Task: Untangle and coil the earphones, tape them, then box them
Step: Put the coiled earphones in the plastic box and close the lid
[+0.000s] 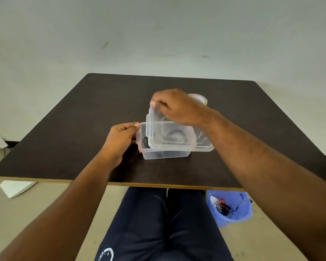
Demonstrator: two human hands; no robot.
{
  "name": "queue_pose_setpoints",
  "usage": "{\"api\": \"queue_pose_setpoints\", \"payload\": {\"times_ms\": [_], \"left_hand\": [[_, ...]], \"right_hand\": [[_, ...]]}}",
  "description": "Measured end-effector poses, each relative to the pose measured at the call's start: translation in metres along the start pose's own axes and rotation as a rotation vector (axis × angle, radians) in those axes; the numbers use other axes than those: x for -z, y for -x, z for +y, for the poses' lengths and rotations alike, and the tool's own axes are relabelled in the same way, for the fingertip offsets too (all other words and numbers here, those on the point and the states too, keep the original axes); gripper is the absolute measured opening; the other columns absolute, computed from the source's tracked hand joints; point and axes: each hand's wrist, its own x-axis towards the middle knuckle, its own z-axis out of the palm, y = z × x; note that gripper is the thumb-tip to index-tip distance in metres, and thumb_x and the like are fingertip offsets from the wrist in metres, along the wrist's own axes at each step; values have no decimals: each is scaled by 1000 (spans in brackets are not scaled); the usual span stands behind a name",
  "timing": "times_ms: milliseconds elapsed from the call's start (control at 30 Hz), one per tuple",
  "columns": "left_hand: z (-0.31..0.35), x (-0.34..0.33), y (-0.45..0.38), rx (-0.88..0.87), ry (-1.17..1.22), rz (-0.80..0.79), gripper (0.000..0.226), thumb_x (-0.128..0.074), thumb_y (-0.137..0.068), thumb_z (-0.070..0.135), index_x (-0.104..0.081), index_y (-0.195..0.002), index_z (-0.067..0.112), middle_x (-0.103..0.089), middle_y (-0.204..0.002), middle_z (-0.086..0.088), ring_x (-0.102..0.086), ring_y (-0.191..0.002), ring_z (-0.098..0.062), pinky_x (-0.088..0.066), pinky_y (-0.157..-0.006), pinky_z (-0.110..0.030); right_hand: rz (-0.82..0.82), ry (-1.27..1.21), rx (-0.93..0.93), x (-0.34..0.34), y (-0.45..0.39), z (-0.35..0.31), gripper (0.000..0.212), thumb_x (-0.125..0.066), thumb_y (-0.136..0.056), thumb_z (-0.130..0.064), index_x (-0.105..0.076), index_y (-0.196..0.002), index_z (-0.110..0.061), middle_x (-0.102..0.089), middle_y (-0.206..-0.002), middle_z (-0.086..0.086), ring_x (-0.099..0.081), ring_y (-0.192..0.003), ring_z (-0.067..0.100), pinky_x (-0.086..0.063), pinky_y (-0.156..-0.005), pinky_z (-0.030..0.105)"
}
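On the table (64,132), box (164,151) between left hand (120,138) and right hand (177,108).

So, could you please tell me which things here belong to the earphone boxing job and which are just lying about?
Part of the job:
clear box, gripped by the left hand
lid, held tilted by the right hand
black earphones inside the box
tape roll

Just lying about:
blue bucket of tangled cables on the floor

A dark brown table (64,132) with a light wooden edge stands against a plain pale wall (158,31), which has a few small marks. The floor (51,200) is beige. A blue plastic bucket (241,217) stands on it, under the table's right side.
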Motion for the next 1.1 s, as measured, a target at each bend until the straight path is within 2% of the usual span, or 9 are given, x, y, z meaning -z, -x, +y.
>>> {"api": "queue_pose_setpoints", "payload": {"times_ms": [133, 267, 333, 400, 533, 633, 767, 967, 1100], "left_hand": [[-1, -2, 7, 4, 14, 24, 37, -47, -102, 29, -75, -94, 5, -75, -92, -13, -71, -91, -30, -57, -86, -41], [-4, -1, 7, -7, 4, 35, 46, -46, -102, 35, -71, -94, -3, -72, -93, -21, -68, -90, -38, -56, -84, -45], [-10, -3, 10, -30, -23, 74, 49, -46, -102, 37, -67, -92, -7, -69, -89, -24, -62, -78, -41, -55, -73, -43], [-17, -4, 12, -76, -70, 117, 53, -44, -102, 38, -63, -87, -9, -64, -80, -26, -51, -65, -33, -47, -60, -35], [-19, -4, 15, -148, -96, 117, 59, -37, -102, 47, -68, -88, -2, -67, -79, -21, -57, -64, -19, -47, -61, -29], [-17, -5, 17, -180, -154, 127, 58, -39, -101, 47, -64, -77, 0, -62, -67, -13, -49, -56, -15, -42, -55, -24], [-18, -6, 17, -184, -177, 137, 58, -39, -101, 48, -66, -83, 0, -67, -76, -17, -56, -62, -24, -47, -59, -29], [-13, -5, 12, -128, -203, 88, 49, -44, -101, 41, -69, -89, 1, -70, -84, -17, -64, -81, -38, -55, -75, -49], [-9, -3, 12, -64, -208, 19, 44, -43, -102, 40, -70, -90, 8, -72, -85, -7, -67, -76, -21, -55, -74, -33]], "right_hand": [[-93, 11, -46, -42, -16, 8, 26, -43, -101, -23, -63, -88, -10, -64, -88, -1, -59, -79, 15, -52, -77, 40], [-90, 86, -16, -62, -23, 10, 27, -42, -101, -25, -66, -102, -12, -62, -99, 2, -59, -86, 15, -53, -80, 35], [-77, 130, 20, -66, -25, 11, 29, -43, -101, -26, -69, -105, -12, -63, -101, 4, -59, -90, 16, -53, -82, 35], [-52, 131, 34, -67, -26, 12, 30, -46, -100, -27, -71, -106, -12, -63, -102, 5, -60, -91, 17, -53, -82, 35], [-40, 92, -4, -72, -24, 13, 30, -47, -100, -29, -70, -103, -11, -65, -101, 5, -62, -89, 17, -55, -81, 35], [-8, 105, -55, -75, -25, 18, 31, -45, -101, -31, -69, -101, -12, -64, -99, 3, -62, -87, 16, -55, -81, 37], [-70, 62, -171, -77, -25, 24, 30, -42, -102, -33, -65, -96, -15, -66, -93, 1, -62, -84, 17, -55, -82, 39], [2, 120, -130, -82, -21, 23, 29, -42, -101, -35, -63, -91, -17, -67, -84, 0, -63, -75, 17, -57, -74, 40], [-25, -73, -222, -62, -20, 32, 41, -51, -95, -46, -58, -70, -15, -58, -69, -1, -56, -65, 17, -48, -63, 36]]}}
